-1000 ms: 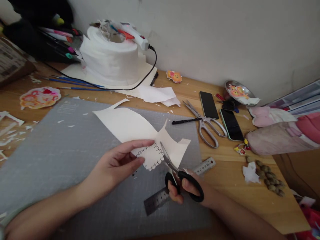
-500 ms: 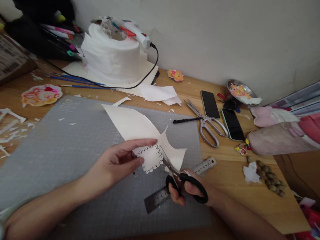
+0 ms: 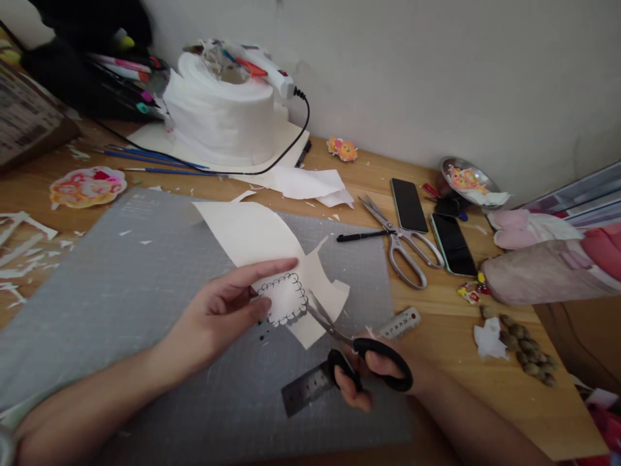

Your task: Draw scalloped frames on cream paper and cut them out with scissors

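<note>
My left hand (image 3: 220, 304) pinches a sheet of white paper (image 3: 252, 233) over the cutting mat (image 3: 145, 323). On the paper is a drawn square shape (image 3: 286, 298) with a scalloped black outline, its lower and right edges partly cut along the scallops. My right hand (image 3: 383, 369) has its thumb and fingers through the black handles of a pair of scissors (image 3: 334, 329). The scissor blades are parted, with their tips close to the right edge of the drawn shape. Beneath the right hand lies a steel ruler (image 3: 308, 388), its middle covered.
Large metal scissors (image 3: 405, 249), a black pen (image 3: 361, 236) and two phones (image 3: 408, 204) lie to the right. A metal bowl (image 3: 468, 181) stands behind them. At the back are a white roll (image 3: 220, 116) and a corded glue gun (image 3: 272, 71). Paper scraps (image 3: 22, 252) litter the left.
The paper has shifted slightly left in my left hand, and its cut flap hangs differently. The scissors have moved a little right and down, their blades now apart from the scalloped edge.
</note>
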The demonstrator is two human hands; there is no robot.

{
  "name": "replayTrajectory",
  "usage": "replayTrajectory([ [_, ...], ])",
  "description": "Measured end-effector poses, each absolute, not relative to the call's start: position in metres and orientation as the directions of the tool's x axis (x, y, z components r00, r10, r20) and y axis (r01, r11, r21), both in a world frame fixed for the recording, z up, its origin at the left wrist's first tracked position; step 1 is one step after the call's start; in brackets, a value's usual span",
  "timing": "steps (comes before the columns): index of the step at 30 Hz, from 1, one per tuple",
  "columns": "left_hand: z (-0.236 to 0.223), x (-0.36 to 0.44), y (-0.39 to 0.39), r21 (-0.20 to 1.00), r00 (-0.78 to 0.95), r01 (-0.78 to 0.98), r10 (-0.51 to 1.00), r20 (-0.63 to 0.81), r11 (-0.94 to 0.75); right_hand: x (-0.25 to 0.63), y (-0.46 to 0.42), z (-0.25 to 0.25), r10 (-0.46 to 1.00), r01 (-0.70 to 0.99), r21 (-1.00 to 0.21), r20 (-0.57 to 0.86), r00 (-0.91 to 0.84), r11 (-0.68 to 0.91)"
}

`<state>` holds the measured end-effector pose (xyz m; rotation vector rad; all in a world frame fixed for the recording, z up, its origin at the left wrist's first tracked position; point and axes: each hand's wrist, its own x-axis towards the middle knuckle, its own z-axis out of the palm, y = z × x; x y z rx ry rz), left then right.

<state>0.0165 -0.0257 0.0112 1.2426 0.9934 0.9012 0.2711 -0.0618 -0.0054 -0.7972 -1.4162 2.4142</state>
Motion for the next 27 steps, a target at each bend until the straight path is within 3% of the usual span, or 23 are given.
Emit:
replayTrajectory([
  [7,0.0058,0.0187,-0.0283,0.981,0.467,-0.065,0.874,-0.133,0.184,0.263,-0.0677,-0.0046,0.471,0.055,-0.887,-0.295,-0.831,-0.459],
  [19,0.0098,0.0192,-0.0244,0.964,0.51,-0.111,0.846,-0.155,0.243,0.2637,-0.069,-0.0018,0.449,0.148,-0.865,-0.386,-0.806,-0.48],
  [27,0.0096,0.0155,-0.0233,0.972,0.534,-0.034,0.826,-0.18,0.234,0.2623,-0.0691,0.0002,0.456,0.146,-0.856,-0.399,-0.795,-0.496],
])
